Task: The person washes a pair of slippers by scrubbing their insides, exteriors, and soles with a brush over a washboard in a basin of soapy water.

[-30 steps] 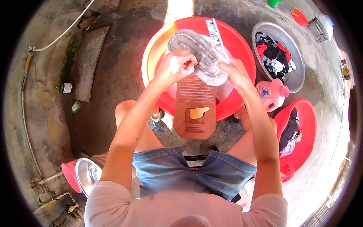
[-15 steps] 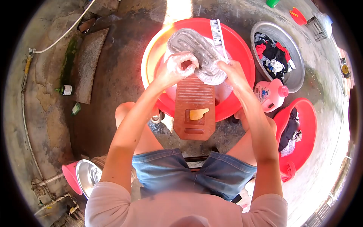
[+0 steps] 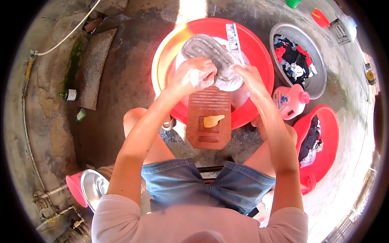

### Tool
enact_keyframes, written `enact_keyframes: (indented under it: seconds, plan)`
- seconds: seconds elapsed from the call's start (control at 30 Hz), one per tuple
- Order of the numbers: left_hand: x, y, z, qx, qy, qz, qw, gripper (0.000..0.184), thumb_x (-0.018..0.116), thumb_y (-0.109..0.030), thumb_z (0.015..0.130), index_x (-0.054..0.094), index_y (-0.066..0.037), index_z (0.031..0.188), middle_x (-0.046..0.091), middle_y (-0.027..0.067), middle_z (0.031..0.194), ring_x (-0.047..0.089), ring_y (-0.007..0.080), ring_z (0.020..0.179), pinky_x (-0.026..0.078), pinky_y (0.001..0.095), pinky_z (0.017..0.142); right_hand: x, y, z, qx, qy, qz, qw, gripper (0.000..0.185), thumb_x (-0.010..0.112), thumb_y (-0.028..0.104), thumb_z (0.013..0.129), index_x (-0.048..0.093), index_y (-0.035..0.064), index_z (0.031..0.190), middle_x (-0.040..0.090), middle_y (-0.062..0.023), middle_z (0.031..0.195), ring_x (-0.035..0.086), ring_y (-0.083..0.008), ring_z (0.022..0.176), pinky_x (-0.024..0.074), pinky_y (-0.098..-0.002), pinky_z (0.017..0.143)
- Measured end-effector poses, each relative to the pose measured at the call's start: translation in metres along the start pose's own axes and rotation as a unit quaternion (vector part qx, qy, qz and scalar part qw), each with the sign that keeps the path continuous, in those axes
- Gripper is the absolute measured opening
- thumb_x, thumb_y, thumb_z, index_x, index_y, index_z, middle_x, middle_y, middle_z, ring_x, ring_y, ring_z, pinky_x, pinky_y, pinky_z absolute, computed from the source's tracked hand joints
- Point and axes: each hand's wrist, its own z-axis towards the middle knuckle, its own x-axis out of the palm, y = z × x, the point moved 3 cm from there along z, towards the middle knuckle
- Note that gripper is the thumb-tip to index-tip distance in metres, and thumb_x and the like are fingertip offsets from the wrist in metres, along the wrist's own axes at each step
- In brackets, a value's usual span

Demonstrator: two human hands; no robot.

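Observation:
A grey, sole-shaped slipper (image 3: 208, 52) with oval ridges and a white, sudsy end is held over the red basin. My right hand (image 3: 247, 77) grips its near right end, with the thumb on top. My left hand (image 3: 196, 75) is curled against the slipper's near left side, with white suds over the fingers; what it holds, if anything, is hidden. Below the hands, a brown washboard (image 3: 210, 139) leans out of the red basin (image 3: 263, 52). A yellow piece of soap (image 3: 212, 121) lies in its recess. A white strip with a dark pattern (image 3: 233, 38) stands beside the slipper.
To the right are a metal basin (image 3: 322, 77) of clothes, a pink jug (image 3: 291, 101) and a red tub (image 3: 330, 150) with more clothes. At left lie a board (image 3: 97, 69) and a green bottle (image 3: 70, 95). A metal bowl (image 3: 91, 182) sits lower left.
My left hand has turned and shifted slightly right and down, its fingers closing more. The slipper has dipped a little at its far end. My right hand keeps its grip.

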Motion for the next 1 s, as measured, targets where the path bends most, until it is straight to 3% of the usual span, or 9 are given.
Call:
enact_keyframes:
  seconds: [0.13, 0.2, 0.23, 0.37, 0.47, 0.53, 0.7, 0.8, 1.0]
  plan:
    - [0.001, 0.008, -0.002, -0.131, -0.042, -0.24, 0.961, 0.005, 0.058, -0.002, 0.078, 0.059, -0.003, 0.082, 0.064, 0.0082, 0.084, 0.061, 0.0189, 0.069, 0.049, 0.0276, 0.065, -0.004, 0.001, 0.002, 0.007, 0.012, -0.037, 0.999, 0.04, 0.062, 0.023, 0.079, 0.059, -0.0062, 0.106, 0.063, -0.0105, 0.096, 0.061, -0.0161, 0.087, 0.0469, -0.0283, 0.072]
    - [0.002, 0.006, 0.001, -0.182, -0.063, -0.403, 0.894, 0.004, 0.055, -0.004, 0.083, 0.058, -0.003, 0.082, 0.064, 0.008, 0.082, 0.06, 0.0164, 0.065, 0.049, 0.0278, 0.064, -0.002, 0.005, -0.001, 0.015, 0.021, -0.011, 1.0, 0.042, 0.062, 0.023, 0.08, 0.057, -0.0073, 0.108, 0.063, -0.0113, 0.098, 0.062, -0.0169, 0.088, 0.0473, -0.029, 0.074]
    - [0.003, 0.006, -0.002, -0.263, -0.034, -0.486, 0.833, 0.01, 0.05, -0.007, 0.088, 0.057, -0.004, 0.082, 0.063, 0.0075, 0.08, 0.056, 0.0125, 0.064, 0.047, 0.0265, 0.062, -0.001, 0.007, -0.003, 0.019, 0.026, 0.002, 0.999, 0.043, 0.062, 0.024, 0.08, 0.056, -0.0078, 0.109, 0.063, -0.0117, 0.099, 0.062, -0.0174, 0.089, 0.0475, -0.0293, 0.075]
    - [0.011, 0.01, -0.005, -0.325, -0.028, -0.589, 0.739, 0.009, 0.051, -0.009, 0.088, 0.058, -0.005, 0.083, 0.06, 0.0051, 0.075, 0.051, 0.0088, 0.062, 0.044, 0.0232, 0.06, 0.0, 0.012, -0.007, 0.028, 0.022, 0.006, 0.999, 0.043, 0.061, 0.021, 0.08, 0.055, -0.0091, 0.11, 0.063, -0.0124, 0.1, 0.062, -0.0177, 0.09, 0.0476, -0.0296, 0.076]
    - [0.009, 0.01, -0.004, -0.271, -0.025, -0.405, 0.873, 0.009, 0.053, -0.008, 0.087, 0.06, -0.004, 0.083, 0.058, 0.0034, 0.074, 0.049, 0.0075, 0.063, 0.041, 0.0217, 0.06, 0.002, 0.01, -0.005, -0.002, 0.019, 0.012, 1.0, 0.04, 0.061, 0.02, 0.08, 0.057, -0.0083, 0.108, 0.063, -0.0117, 0.098, 0.062, -0.0168, 0.088, 0.0474, -0.0292, 0.075]
    - [0.009, 0.014, -0.005, -0.223, -0.06, -0.337, 0.913, 0.008, 0.055, -0.006, 0.086, 0.06, -0.001, 0.084, 0.057, 0.0027, 0.073, 0.049, 0.0077, 0.066, 0.042, 0.0233, 0.061, 0.0, 0.008, 0.0, -0.036, 0.017, 0.01, 0.999, 0.036, 0.061, 0.019, 0.08, 0.06, -0.0071, 0.106, 0.064, -0.0104, 0.095, 0.062, -0.0155, 0.086, 0.0469, -0.0288, 0.074]
    - [0.001, 0.006, -0.002, -0.145, -0.078, -0.228, 0.96, 0.006, 0.059, -0.002, 0.08, 0.061, -0.001, 0.085, 0.062, 0.006, 0.076, 0.056, 0.0147, 0.068, 0.046, 0.0288, 0.063, -0.005, 0.003, 0.007, -0.123, -0.024, -0.131, 0.983, 0.034, 0.063, 0.019, 0.077, 0.063, -0.0032, 0.103, 0.066, -0.0077, 0.081, 0.061, -0.0118, 0.075, 0.0464, -0.0286, 0.07]
    - [-0.003, 0.003, 0.003, -0.029, -0.081, -0.07, 0.994, 0.011, 0.061, 0.002, 0.075, 0.063, -0.003, 0.085, 0.064, 0.0076, 0.079, 0.058, 0.0219, 0.069, 0.048, 0.0314, 0.063, -0.001, 0.017, -0.004, -0.166, -0.067, -0.204, 0.963, 0.035, 0.065, 0.021, 0.075, 0.064, -0.0018, 0.102, 0.066, -0.009, 0.076, 0.061, -0.012, 0.07, 0.0472, -0.0293, 0.067]
    - [-0.005, -0.003, 0.003, -0.043, -0.027, -0.015, 0.999, 0.023, 0.065, -0.001, 0.068, 0.062, -0.007, 0.09, 0.063, 0.0065, 0.081, 0.058, 0.0255, 0.077, 0.049, 0.0349, 0.068, 0.002, 0.022, -0.01, -0.197, -0.099, -0.278, 0.935, 0.037, 0.066, 0.022, 0.072, 0.064, -0.0008, 0.101, 0.065, -0.0118, 0.073, 0.062, -0.0145, 0.067, 0.0483, -0.031, 0.064]
